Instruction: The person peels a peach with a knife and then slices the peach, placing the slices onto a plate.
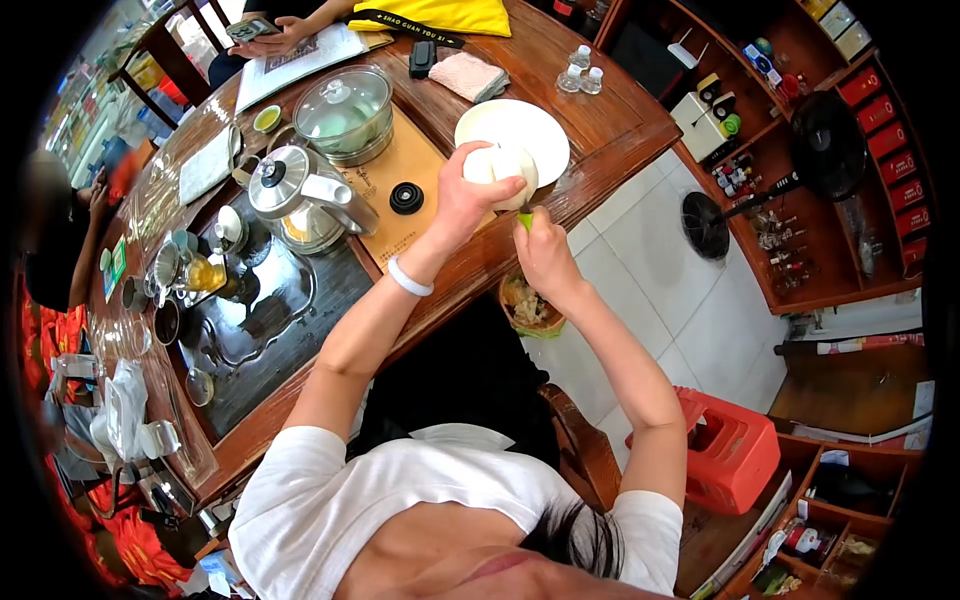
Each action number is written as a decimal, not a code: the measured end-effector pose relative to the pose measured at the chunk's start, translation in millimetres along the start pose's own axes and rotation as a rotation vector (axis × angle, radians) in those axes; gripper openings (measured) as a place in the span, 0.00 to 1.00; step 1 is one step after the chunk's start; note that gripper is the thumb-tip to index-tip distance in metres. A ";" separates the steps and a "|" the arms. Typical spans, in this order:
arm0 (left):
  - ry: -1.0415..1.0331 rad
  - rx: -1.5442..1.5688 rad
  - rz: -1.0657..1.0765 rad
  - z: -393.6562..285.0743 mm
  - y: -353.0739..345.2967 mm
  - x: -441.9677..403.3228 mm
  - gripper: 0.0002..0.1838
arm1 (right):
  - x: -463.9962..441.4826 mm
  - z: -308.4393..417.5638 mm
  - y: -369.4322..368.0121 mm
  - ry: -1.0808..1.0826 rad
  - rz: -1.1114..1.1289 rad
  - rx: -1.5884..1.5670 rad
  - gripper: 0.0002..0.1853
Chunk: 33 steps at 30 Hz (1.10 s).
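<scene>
A round, white, peeled fruit with grooves down its side is gripped in my left hand, fingers and thumb wrapped around it. Just below the fruit, my right hand is closed on a green-handled knife. The blade is hidden, so I cannot tell how deep it sits in the fruit. Behind the fruit lies a white plate on the wooden table. Under my hands, on the floor, stands a bin with pale scraps inside.
A steel kettle, a glass pot with lid and a black round lid stand left of my hands. A tea tray holds cups. Small bottles stand beyond the plate. Another person's hand holds a phone.
</scene>
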<state>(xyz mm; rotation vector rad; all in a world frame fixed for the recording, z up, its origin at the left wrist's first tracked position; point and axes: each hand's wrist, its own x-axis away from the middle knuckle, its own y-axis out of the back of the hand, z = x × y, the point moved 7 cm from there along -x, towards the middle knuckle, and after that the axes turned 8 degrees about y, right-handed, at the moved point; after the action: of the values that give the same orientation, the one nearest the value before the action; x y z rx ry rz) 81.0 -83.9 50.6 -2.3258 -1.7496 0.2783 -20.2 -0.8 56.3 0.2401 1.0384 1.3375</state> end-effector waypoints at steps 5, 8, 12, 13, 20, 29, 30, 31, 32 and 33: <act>0.199 0.431 0.052 14.6 -6.7 1.0 0.28 | -1.4 -0.9 -16.5 -0.022 -0.087 -0.029 0.09; 0.210 0.430 0.017 23.1 -1.8 -2.2 0.28 | -1.1 -5.0 -21.2 -0.049 -0.125 -0.108 0.09; 0.072 0.020 -0.043 13.1 10.3 -5.1 0.27 | -2.5 -24.0 -27.6 -0.286 0.071 -0.261 0.12; 0.025 -0.122 -0.059 8.3 12.1 -5.4 0.26 | -2.1 -25.1 -29.8 -0.441 0.168 -0.380 0.14; 0.203 0.283 0.076 28.5 17.8 -21.2 0.29 | -2.7 -13.0 -32.2 -0.802 0.195 -0.669 0.15; 0.175 0.136 -0.037 34.4 20.6 -17.2 0.23 | -40.8 1.0 10.4 -0.469 0.520 -0.068 0.19; 0.242 0.227 -0.031 36.3 18.9 -16.1 0.23 | -41.9 1.9 10.1 -0.437 0.509 -0.057 0.19; 0.307 0.319 -0.024 36.5 15.6 -15.2 0.23 | -39.2 -4.5 0.9 -0.383 0.442 -0.081 0.20; 0.305 0.320 -0.023 32.1 13.9 -14.5 0.23 | -33.0 -11.4 -6.4 -0.374 0.355 -0.149 0.20; 0.331 0.409 -0.019 28.2 11.8 -11.9 0.23 | -26.9 -14.8 -13.1 -0.319 0.216 -0.190 0.20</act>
<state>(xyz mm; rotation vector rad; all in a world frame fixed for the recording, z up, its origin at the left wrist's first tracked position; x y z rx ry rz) 80.7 -96.8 20.4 -1.9343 -1.4031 0.2089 -18.9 -33.9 52.0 0.4167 0.6263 1.5230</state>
